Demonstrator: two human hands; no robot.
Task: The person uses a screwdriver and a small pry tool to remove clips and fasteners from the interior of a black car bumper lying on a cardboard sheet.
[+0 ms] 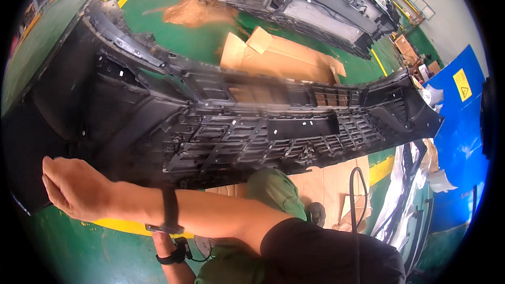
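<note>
My right hand (73, 186) reaches across to the far left, over the lower left end of a large black plastic bumper (300, 126), its fingers curled closed; what they hold, if anything, is hidden. The bumper shows its ribbed inner side, with grille openings, clips and small white tags. My left hand is hidden behind my right forearm; only its wrist (160, 244), with a black strap and cabled device, shows at the bottom. My green-trousered knee (271, 189) is bent beside the bumper's lower edge.
A car front assembly with radiator (323, 18) lies beyond, near brown cardboard (279, 55) on the green floor. More cardboard (326, 179) lies underfoot. On the right are a blue panel with yellow warning label (452, 142), crumpled white wrapping (392, 200) and dark strips.
</note>
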